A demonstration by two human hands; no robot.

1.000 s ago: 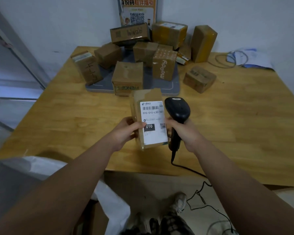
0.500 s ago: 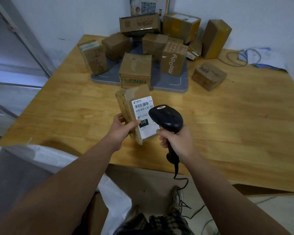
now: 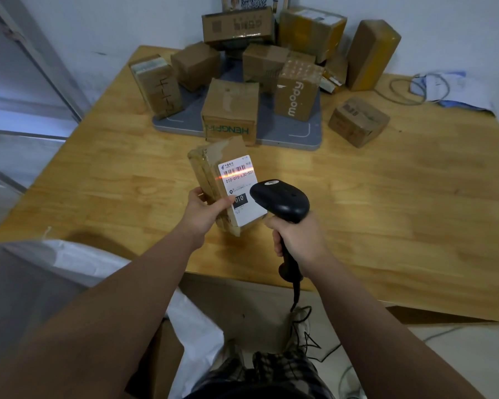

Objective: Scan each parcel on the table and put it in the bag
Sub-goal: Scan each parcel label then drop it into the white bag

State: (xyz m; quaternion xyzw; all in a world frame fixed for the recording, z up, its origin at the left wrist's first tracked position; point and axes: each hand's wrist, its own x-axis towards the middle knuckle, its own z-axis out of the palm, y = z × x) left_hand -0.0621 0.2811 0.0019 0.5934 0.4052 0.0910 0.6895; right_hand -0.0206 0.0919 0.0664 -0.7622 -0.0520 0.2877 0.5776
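Observation:
My left hand (image 3: 205,213) grips a small taped cardboard parcel (image 3: 213,174) upright above the table's near edge, its white shipping label turned toward me. My right hand (image 3: 298,237) holds a black barcode scanner (image 3: 281,201) by its handle, the head just right of the parcel. An orange scan line lies across the barcode at the top of the label. The white bag (image 3: 55,280) stands open at the lower left, below the table edge.
Several more cardboard parcels (image 3: 231,108) crowd the far side of the wooden table (image 3: 401,203), some on a grey scale plate (image 3: 306,136). One small box (image 3: 357,120) sits apart at the right. Cables and papers (image 3: 444,87) lie at the far right corner. The scanner cord (image 3: 298,306) hangs to the floor.
The parcel has turned a little to the left and the scanner has swung in below its label. An orange scan line now glows on the barcode.

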